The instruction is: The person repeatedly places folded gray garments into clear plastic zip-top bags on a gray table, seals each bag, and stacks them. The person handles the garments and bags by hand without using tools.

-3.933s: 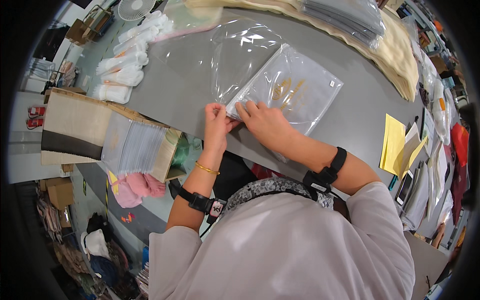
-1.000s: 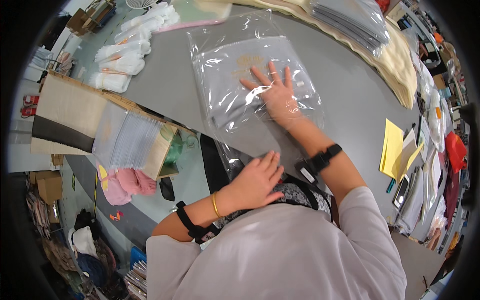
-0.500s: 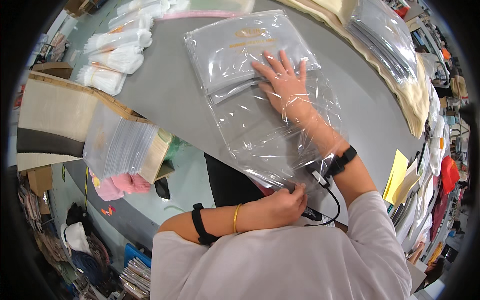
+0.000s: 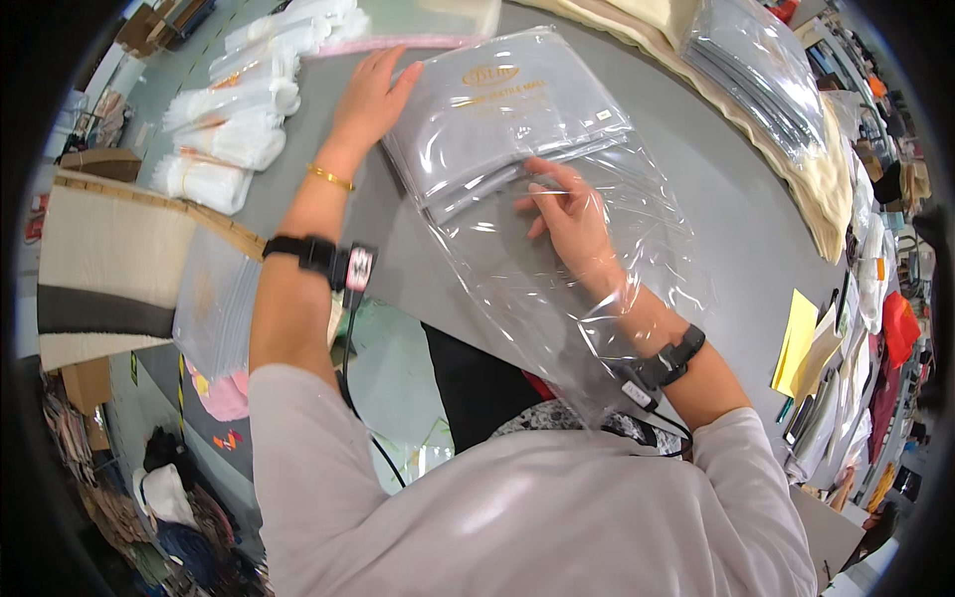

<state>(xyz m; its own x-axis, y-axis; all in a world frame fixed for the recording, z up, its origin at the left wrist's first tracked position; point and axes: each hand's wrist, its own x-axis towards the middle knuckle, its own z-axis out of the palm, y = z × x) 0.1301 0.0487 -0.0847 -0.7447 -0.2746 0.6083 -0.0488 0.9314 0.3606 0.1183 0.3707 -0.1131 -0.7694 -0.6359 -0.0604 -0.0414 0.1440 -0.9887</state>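
A stack of clear plastic zip bags with gold print lies on the grey table. Its near part sits in the mouth of a large clear plastic bag that stretches toward my body. At the stack's far left edge is my left hand, open, fingers stretched out and thumb spread over the corner. My right hand is inside the large bag, seen through the film. Its index finger points at the stack's near edge while the others bend loosely apart, with nothing in them.
Rolled bundles of white plastic bags line the table's left side. Beyond lies a pink-edged plastic sheet. Cream cloth with more packed bags is at right. A box of upright clear bags stands lower left, near yellow paper's opposite side.
My left hand has left the large bag's near end and reached up to the stack's left corner. My right hand has drawn back toward me off the stack, fingers more bent.
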